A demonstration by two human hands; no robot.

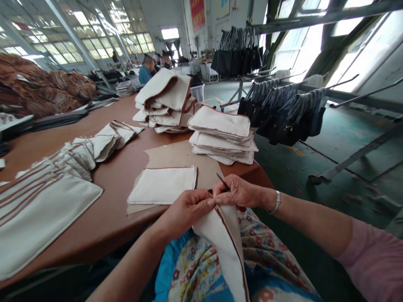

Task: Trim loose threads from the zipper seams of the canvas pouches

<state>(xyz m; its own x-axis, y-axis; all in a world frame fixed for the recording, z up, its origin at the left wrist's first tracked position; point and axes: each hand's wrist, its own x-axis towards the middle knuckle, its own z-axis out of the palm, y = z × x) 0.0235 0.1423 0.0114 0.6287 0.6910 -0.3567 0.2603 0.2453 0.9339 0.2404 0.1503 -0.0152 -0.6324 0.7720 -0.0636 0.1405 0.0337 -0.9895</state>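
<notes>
Over my lap hangs a white fabric pouch (217, 241) with brown edging, its top corner pinched between both hands. My left hand (195, 205) is closed on that corner, thumb on top. Right against it, my right hand (234, 192) pinches the same corner with thumb and forefinger. A thin dark pointed tool (222, 181) sticks out of my right hand; the rest of it is mostly hidden in the fingers. Just beyond my hands, another white pouch (163, 184) lies flat on a brown paper sheet (176, 153) on the table.
The brown table (116, 167) curves round in front of me. White pouches stand in a neat stack (220, 121) and a taller pile (166, 100); an overlapping row (63, 172) lies left. Brown bundles (40, 86) lie behind. Racks with black bags (283, 113) stand right. A person (145, 71) sits farther back.
</notes>
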